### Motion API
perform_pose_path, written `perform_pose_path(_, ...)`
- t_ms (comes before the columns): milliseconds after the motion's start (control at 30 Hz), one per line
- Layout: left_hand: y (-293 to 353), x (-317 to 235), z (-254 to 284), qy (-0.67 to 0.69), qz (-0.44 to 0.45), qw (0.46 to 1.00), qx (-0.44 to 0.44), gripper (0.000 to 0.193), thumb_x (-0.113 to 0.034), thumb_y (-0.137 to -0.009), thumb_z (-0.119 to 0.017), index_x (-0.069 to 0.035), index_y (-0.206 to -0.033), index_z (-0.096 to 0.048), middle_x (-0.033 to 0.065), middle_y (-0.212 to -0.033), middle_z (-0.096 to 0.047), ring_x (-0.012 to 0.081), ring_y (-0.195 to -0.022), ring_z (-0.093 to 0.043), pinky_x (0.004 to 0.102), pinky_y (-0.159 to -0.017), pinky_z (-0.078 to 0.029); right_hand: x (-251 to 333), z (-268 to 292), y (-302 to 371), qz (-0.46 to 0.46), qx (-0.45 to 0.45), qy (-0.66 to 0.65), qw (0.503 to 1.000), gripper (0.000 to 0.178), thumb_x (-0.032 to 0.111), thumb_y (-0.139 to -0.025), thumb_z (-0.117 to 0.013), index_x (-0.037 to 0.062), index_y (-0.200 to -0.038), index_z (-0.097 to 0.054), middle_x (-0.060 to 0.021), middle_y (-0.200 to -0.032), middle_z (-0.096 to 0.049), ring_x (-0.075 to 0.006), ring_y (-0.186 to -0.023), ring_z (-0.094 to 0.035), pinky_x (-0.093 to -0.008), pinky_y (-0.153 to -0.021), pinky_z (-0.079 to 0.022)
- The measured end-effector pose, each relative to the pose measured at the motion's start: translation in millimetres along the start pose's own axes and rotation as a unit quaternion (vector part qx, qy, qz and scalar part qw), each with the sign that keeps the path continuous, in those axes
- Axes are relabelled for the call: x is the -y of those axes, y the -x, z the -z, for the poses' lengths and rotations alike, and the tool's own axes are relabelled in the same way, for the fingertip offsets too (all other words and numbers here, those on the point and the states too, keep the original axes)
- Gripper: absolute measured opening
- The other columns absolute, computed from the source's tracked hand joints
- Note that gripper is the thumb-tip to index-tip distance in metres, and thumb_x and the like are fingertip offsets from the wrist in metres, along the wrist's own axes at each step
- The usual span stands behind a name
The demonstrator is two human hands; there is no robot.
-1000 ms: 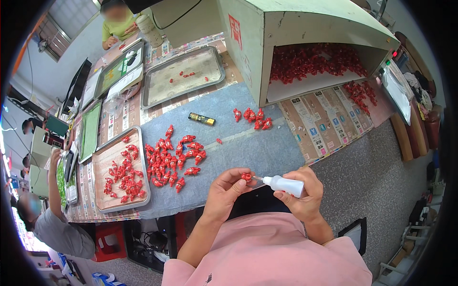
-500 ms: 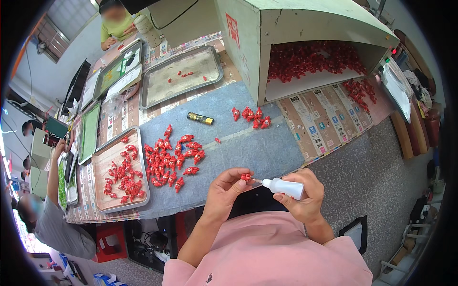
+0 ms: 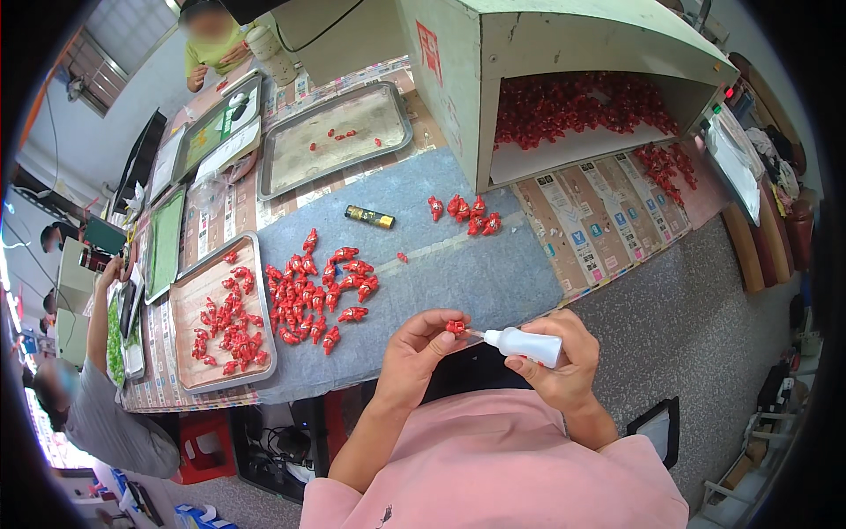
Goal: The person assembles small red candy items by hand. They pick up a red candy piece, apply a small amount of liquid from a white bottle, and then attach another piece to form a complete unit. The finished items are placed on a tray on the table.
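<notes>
Between the thumb and fingers of my left hand (image 3: pixel 412 357) is a small red plastic figure part (image 3: pixel 455 326). My right hand (image 3: pixel 568 366) grips a white squeeze bottle (image 3: pixel 527 346) on its side, its thin nozzle pointing left at the red part. Whether the tip touches the part I cannot tell. Both hands are just off the front edge of the table, over my lap. A pile of similar red pieces (image 3: pixel 308 295) lies on the blue-grey mat (image 3: pixel 423 286) to the left, and a smaller group of red pieces (image 3: pixel 476 214) lies farther back on it.
A metal tray (image 3: pixel 273 339) of red pieces stands left of the pile; another tray (image 3: pixel 330 167) with a few bits is behind. A black-yellow tube (image 3: pixel 369 218) lies on the mat. At the right rear, a pale metal box (image 3: pixel 441 97) holds many red pieces. Co-workers sit left and far.
My hands, the red part and the bottle stay almost where they were. The far co-worker's hands have shifted slightly.
</notes>
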State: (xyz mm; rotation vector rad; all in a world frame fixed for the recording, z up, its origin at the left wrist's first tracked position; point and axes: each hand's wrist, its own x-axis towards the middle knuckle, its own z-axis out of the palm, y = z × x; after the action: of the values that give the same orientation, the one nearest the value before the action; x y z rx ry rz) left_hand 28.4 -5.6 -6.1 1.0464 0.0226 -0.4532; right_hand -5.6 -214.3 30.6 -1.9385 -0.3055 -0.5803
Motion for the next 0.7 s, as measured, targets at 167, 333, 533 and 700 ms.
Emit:
perform_pose_path(167, -0.1, 0.8, 0.4, 0.004, -0.003, 1.000, 0.003, 0.022, -0.006, -0.092, -0.060, -0.001, -0.114, -0.059, 0.0136, -0.115, -0.062, 0.0219, -0.102, -0.064, 0.0357, -0.091, -0.054, -0.3, 0.9, 0.5, -0.002, 0.004, -0.003, 1.000, 0.036, 0.016, -0.065, -0.087, 0.0034, -0.092, -0.067, -0.0091, -0.081, -0.066, -0.0202, -0.066, -0.060, -0.0300, -0.057, -0.047)
perform_pose_path(333, -0.2, 0.4, -0.3, 0.007, -0.001, 1.000, -0.002, 0.022, -0.006, -0.092, -0.060, 0.000, -0.113, -0.060, 0.0141, -0.114, -0.063, 0.0224, -0.102, -0.064, 0.0370, -0.092, -0.054, -0.3, 1.9, 0.6, 0.000, 0.007, -0.002, 1.000, 0.036, 0.016, -0.065, -0.087, 0.0035, -0.092, -0.067, -0.0087, -0.081, -0.067, -0.0201, -0.067, -0.060, -0.0300, -0.058, -0.047)
perform_pose_path(533, -0.7, 1.5, 0.4, 0.002, 0.000, 1.000, -0.005, 0.022, -0.006, -0.092, -0.060, 0.001, -0.112, -0.059, 0.0145, -0.112, -0.063, 0.0227, -0.101, -0.064, 0.0377, -0.092, -0.054, 0.4, 3.4, 0.2, -0.006, 0.007, -0.005, 1.000, 0.036, 0.017, -0.065, -0.087, 0.0037, -0.092, -0.067, -0.0084, -0.082, -0.067, -0.0198, -0.067, -0.060, -0.0301, -0.058, -0.047)
perform_pose_path(700, -0.3, 1.2, -0.3, 0.005, -0.001, 1.000, -0.003, 0.022, -0.006, -0.092, -0.061, 0.001, -0.112, -0.059, 0.0143, -0.112, -0.063, 0.0227, -0.101, -0.064, 0.0377, -0.091, -0.054, -1.2, 3.2, 2.0, -0.013, 0.009, -0.013, 1.000, 0.036, 0.016, -0.064, -0.087, 0.0038, -0.092, -0.067, -0.0085, -0.081, -0.067, -0.0193, -0.067, -0.060, -0.0296, -0.058, -0.047)
